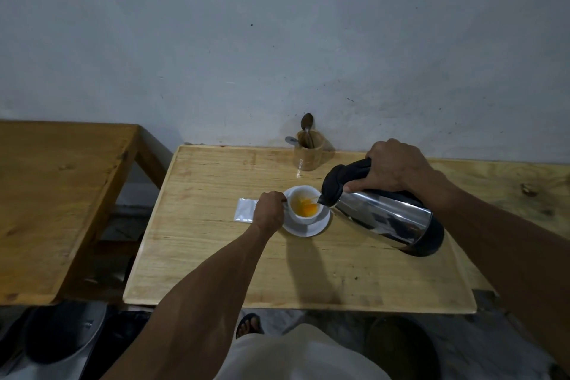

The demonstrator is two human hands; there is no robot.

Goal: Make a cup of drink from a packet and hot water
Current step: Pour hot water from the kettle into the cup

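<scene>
The right hand [393, 168] is gripping the black handle of a steel kettle [385, 214], its grip clamped around that handle, and is tilting the kettle steeply so that the spout is sitting just over the rim of a white cup [305, 207] at the cup's 3 o'clock side. The cup is standing on a white saucer [320, 225] near the middle of the light wooden surface [231, 256], and orange liquid is lying in its bottom. The left hand [270, 210] is closing on the cup at its 9 o'clock side, grip pinched on what appears to be the handle; the handle itself is hidden by the fingers. A silver packet [245, 209] is lying flat on the surface just beyond the left hand, at 9 o'clock from the cup, partly covered by that hand. At 12 o'clock from the cup, near the wall, a wooden holder [309, 155] is standing upright with a spoon [307, 126] sticking out of it. The kettle's black base is hanging above the surface at 4 o'clock from the cup, clear of the saucer.
</scene>
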